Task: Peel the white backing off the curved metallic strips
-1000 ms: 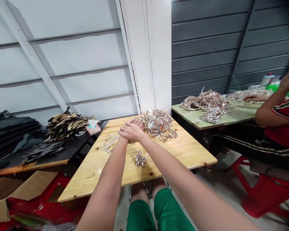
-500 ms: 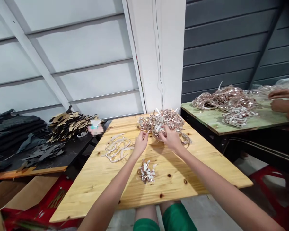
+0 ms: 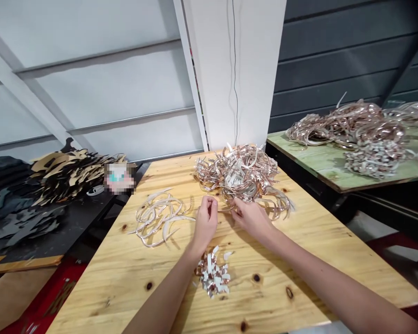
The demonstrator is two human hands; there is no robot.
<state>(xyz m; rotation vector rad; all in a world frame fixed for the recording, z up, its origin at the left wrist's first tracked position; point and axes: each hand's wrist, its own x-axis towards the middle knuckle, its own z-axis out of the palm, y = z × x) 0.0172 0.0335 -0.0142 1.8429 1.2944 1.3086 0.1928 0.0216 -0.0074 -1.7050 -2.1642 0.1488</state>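
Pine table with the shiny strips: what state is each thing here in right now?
Left hand, pinching a thin strip
Right hand, pinching the same strip, it seems
Rose-gold strip pile, loose and tangled
Pale strip pile, loosely heaped
Short cut pieces, small clump
Green table's pile, large and tangled

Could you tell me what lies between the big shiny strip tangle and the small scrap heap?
The left hand and right hand lie there, in the head view.
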